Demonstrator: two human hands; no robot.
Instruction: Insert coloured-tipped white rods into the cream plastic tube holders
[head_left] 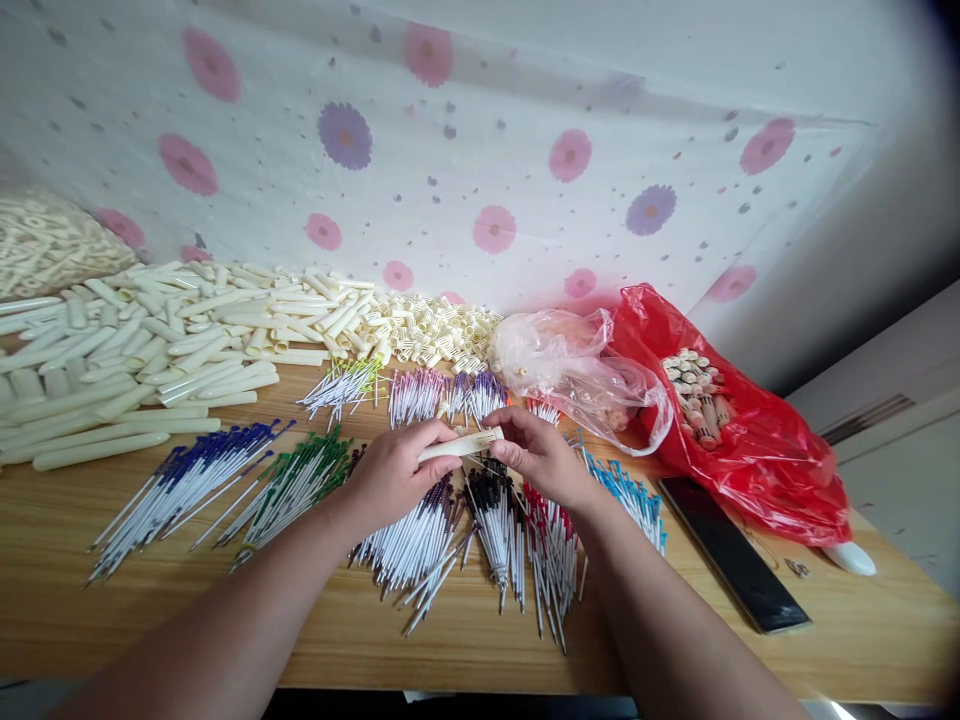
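L hand pinched smooth cream plastic tube; R hand at tube's end, pinch unclear. Slim wht blk-topped sticks fanned approx 6 o'clock, crinkly red bag 3 o'clock.

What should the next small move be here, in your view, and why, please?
I would probably press gently with the right hand on its end of the cream tube while the left hand steadies it: the left hand grips the tube's body, and the right thumb and fingers are at the other end. Whether they pinch a small part there is unclear.
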